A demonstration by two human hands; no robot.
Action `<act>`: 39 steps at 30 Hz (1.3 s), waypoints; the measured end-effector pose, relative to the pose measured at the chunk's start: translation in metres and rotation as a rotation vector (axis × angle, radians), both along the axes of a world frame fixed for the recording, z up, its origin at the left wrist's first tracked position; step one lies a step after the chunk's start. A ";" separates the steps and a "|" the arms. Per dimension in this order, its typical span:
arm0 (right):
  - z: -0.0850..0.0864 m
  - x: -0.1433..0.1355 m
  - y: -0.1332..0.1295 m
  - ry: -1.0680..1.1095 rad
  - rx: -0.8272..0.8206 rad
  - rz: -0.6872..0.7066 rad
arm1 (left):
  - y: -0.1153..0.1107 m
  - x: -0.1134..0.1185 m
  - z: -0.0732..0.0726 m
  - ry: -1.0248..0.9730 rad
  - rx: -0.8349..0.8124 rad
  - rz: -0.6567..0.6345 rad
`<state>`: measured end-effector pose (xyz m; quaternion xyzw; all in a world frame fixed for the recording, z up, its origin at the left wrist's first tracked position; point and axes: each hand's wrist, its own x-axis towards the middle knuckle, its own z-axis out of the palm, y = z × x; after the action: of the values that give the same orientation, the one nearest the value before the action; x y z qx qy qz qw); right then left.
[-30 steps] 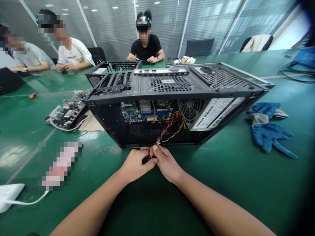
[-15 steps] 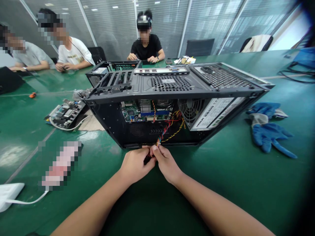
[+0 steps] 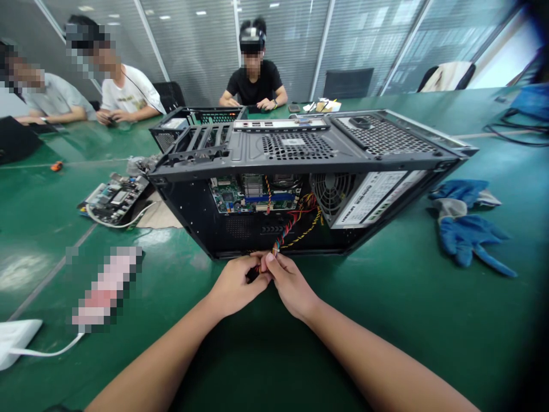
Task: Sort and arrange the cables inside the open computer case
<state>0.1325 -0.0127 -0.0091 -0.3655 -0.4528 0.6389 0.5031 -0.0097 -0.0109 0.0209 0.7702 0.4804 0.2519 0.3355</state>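
Note:
An open computer case [image 3: 193,171] lies on its side before me, its open face towards me. Inside are a green motherboard [image 3: 231,197] and a power supply [image 3: 364,200] with a round fan grille. From the power supply a bundle of coloured power cables [image 3: 285,233] runs out over the case's near edge. My right hand [image 3: 291,280] pinches that bundle between thumb and fingers. Right beside it, touching, my left hand [image 3: 235,283] is closed around the bundle's end. The connectors there are mostly hidden by my fingers.
Blue work gloves [image 3: 467,234] lie to the right. On the left are a loose circuit board [image 3: 118,197] on cardboard, a blurred-out object [image 3: 107,286] on a white cable, and a white box [image 3: 17,337]. A second case [image 3: 206,114] stands behind. Several people sit across the green table [image 3: 386,320].
My left hand has shifted very slightly at the cable ends, its fingers curling a little differently. My right hand keeps its pinch, and the case has not moved.

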 end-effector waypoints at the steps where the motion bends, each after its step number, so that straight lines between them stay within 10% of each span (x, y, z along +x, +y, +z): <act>1: -0.001 0.000 0.000 -0.011 -0.005 -0.007 | 0.000 0.001 0.000 -0.002 0.021 -0.005; 39: -0.003 -0.005 -0.008 -0.098 -0.007 -0.144 | -0.010 0.003 -0.014 0.418 0.353 0.169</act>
<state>0.1279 -0.0203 -0.0117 -0.4297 -0.4472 0.5839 0.5238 -0.0063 -0.0207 0.0068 0.8091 0.5505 0.1944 0.0674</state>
